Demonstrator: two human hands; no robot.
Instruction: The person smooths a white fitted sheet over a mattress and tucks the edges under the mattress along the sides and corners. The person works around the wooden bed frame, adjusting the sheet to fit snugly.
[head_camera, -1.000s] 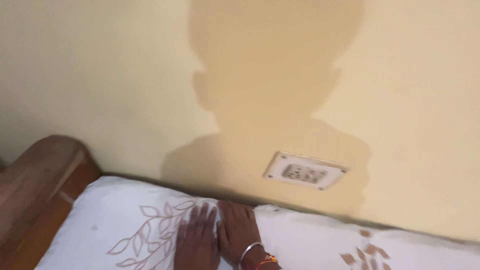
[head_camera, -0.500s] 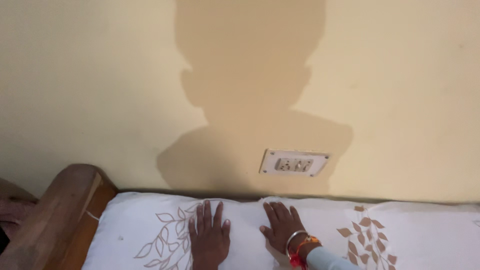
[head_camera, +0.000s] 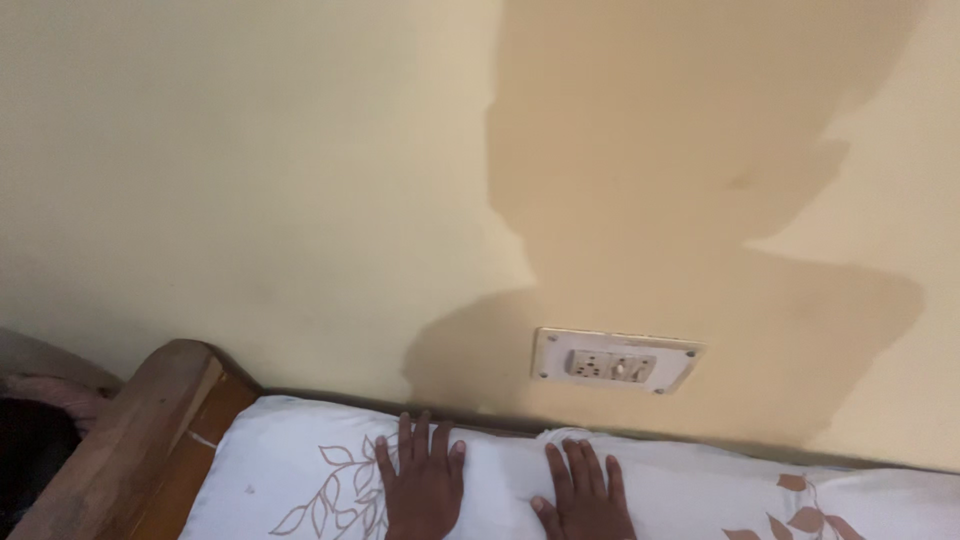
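At the lower left of the frame the wooden bed frame (head_camera: 130, 450) slants up toward the wall, and just right of it begins the white sheet (head_camera: 270, 470) with its brown leaf print, running along the bottom edge to the lower right corner.

Our left hand (head_camera: 422, 488) lies at bottom centre, palm down on the sheet, fingers spread and straight, tips close to the wall; it grips nothing. Just to its right, apart from it, our right hand (head_camera: 583, 495) also presses flat, fingers stretched out and slightly fanned, holding nothing, with a small raised fold of cloth at its fingertips.

We judge the step in hand to be smoothing the sheet along the wall side of the bed, pressing it down where it meets the wall. The next move seems to call for flat, even pressure toward that seam, so the fold by the right hand goes down without bunching.

Above the right hand, a white socket plate (head_camera: 613, 361) sits on the pale yellow wall (head_camera: 250, 180), inside a broad shadow filling the upper right.
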